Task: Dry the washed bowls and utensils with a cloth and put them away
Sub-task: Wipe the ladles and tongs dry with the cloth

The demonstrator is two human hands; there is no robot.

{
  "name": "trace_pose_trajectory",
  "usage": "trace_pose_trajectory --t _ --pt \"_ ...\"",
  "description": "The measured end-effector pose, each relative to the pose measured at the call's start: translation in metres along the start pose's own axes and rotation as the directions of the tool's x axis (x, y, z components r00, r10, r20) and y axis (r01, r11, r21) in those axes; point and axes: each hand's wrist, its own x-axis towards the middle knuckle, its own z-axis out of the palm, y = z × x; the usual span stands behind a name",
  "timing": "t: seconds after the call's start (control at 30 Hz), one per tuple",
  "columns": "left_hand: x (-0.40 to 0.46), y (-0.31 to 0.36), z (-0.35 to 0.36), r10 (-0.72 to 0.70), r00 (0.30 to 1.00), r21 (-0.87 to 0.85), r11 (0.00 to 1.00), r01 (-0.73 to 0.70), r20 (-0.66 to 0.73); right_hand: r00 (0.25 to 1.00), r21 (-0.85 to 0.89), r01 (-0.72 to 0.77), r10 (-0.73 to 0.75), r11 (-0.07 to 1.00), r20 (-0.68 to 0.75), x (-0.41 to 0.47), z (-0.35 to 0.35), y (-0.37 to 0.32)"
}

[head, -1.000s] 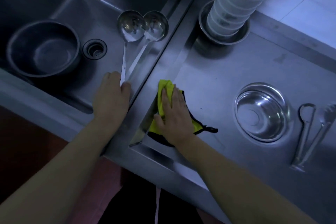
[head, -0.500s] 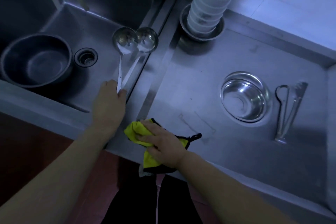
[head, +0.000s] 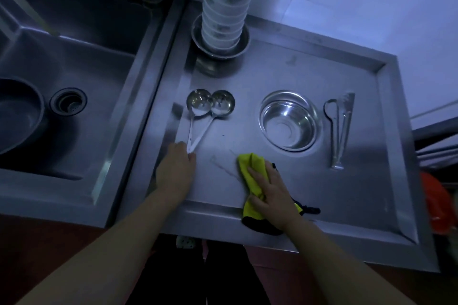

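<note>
**Fingers on ladle handles and cloth**

Fingers of the left hand (head: 175,170) curl over the near ends of the two ladles (head: 210,106), gripping both handles together. The right hand (head: 269,192) lies flat with its fingers straight and slightly spread, pressing the yellow cloth (head: 250,168) onto the steel drainboard (head: 359,200).

Both ladles lie on the drainboard near its left edge — long axes running away from the person, bowls at the far end, side by side and touching, hollows up. Handles meet in a narrow V under the left hand.

Right of them sits a steel bowl (head: 290,120), upright, then a spoon (head: 333,126) and tongs (head: 344,129) lying lengthwise. At the back stands a stack of white bowls (head: 226,10) in a metal dish. Off to the left — the sink (head: 81,111).
</note>
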Motion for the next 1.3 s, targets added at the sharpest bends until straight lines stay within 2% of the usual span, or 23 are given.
trace_pose_trajectory --t 0.13,0.27,0.33,0.6,0.73,0.83,0.93,1.03,1.17,1.3 --pt "0.006 0.001 0.016 -0.002 1.000 0.025 1.000 0.002 0.008 1.000 -0.030 -0.004 0.004 1.000 -0.003 0.002 0.003 0.004" --pt "0.013 0.000 0.021 0.040 0.997 0.048 0.998 -0.037 -0.063 0.999 -0.095 -0.009 0.004 0.995 -0.049 0.016 0.007 0.005" --pt "0.017 -0.001 0.023 0.110 0.989 0.106 0.989 -0.099 -0.094 0.997 -0.121 -0.008 -0.002 0.993 -0.080 0.033 0.006 0.004" --pt "0.024 -0.005 0.034 0.136 0.988 0.304 0.947 -0.106 -0.078 0.980 -0.127 -0.049 0.023 0.991 -0.196 0.091 0.007 -0.008" --pt "0.016 0.001 0.040 0.135 0.989 0.394 0.913 -0.103 -0.056 0.985 -0.121 0.118 -0.132 0.986 -0.112 0.068 0.027 -0.023" --pt "0.007 0.008 0.042 0.111 0.989 0.421 0.905 -0.060 -0.098 0.973 -0.083 0.224 -0.227 0.971 -0.030 0.052 0.026 -0.018" --pt "-0.007 0.019 0.049 0.115 0.976 0.482 0.876 -0.012 -0.184 0.958 -0.070 0.288 -0.287 0.955 0.020 0.033 0.016 0.005" --pt "-0.026 0.044 0.067 0.168 0.955 0.475 0.879 -0.033 -0.245 0.961 -0.067 0.275 -0.276 0.959 -0.014 0.010 0.000 0.039" --pt "-0.051 0.094 0.108 0.254 0.945 0.381 0.910 -0.162 -0.205 0.974 -0.066 0.219 -0.222 0.973 -0.034 -0.023 -0.033 0.096" --pt "-0.070 0.148 0.149 0.322 0.936 0.323 0.909 -0.263 -0.142 0.982 -0.064 0.190 -0.188 0.980 0.030 -0.060 -0.065 0.161"
